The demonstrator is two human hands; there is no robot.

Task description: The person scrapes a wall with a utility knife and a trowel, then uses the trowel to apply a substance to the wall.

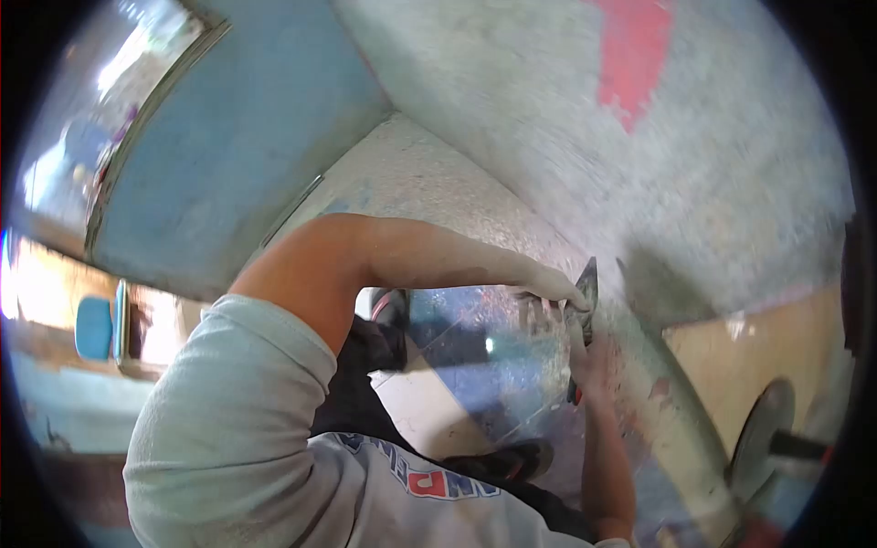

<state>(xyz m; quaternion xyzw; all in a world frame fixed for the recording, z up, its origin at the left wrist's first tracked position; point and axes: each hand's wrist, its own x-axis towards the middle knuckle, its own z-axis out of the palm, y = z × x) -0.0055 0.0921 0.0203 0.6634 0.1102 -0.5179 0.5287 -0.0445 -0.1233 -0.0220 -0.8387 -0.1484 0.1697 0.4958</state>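
Observation:
My right hand is closed round a scraper with a dark, wide blade, which points up toward the wall. A bit of red and black shows at the handle's lower end. My left hand reaches across from the left. Its index finger and thumb press on the blade near my right hand, while its other fingers hang loosely below. Pale dust coats both hands and my left forearm. The far side of the blade is hidden.
A rough grey wall with a pink patch meets a blue panel in a corner. Dust and crumbs lie on the floor. A round disc on a dark handle stands at right. My shoes are below.

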